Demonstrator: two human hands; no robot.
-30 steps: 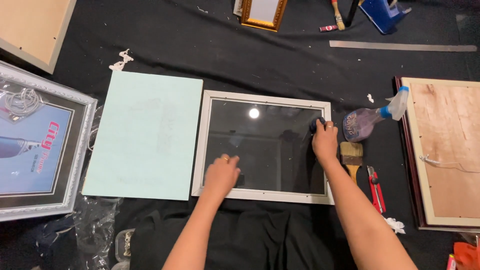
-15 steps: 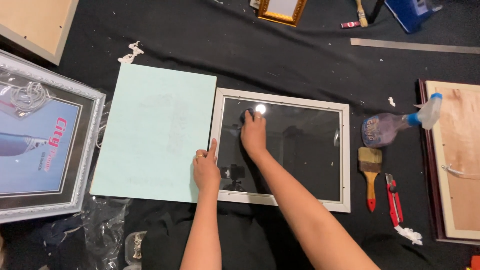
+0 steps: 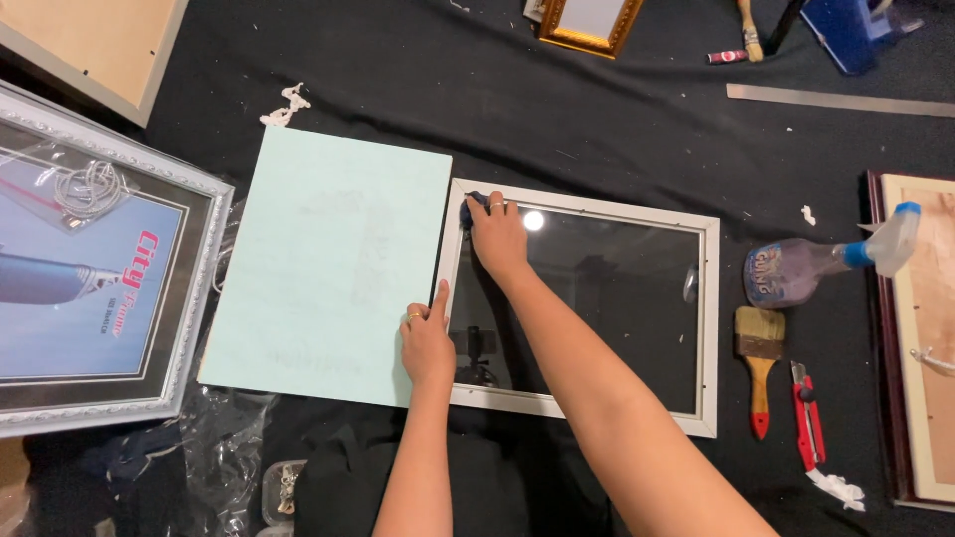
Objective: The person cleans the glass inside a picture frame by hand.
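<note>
Your right hand (image 3: 497, 239) presses a dark cloth (image 3: 476, 204), fingers clenched over it, at the 10 o'clock corner of the glass in the white frame (image 3: 708, 328), which lies flat at centre. Your left hand (image 3: 428, 343), grasping nothing, rests at the frame's 9 o'clock edge, forefinger extended, beside the pale green board (image 3: 328, 264). At 3 o'clock lie a spray bottle (image 3: 796, 270) and brush (image 3: 760, 348).

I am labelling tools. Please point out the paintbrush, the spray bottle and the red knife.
paintbrush (image 3: 759, 338), head view, on its bristles.
spray bottle (image 3: 791, 272), head view, on its body.
red knife (image 3: 806, 408), head view, on its handle.
</note>
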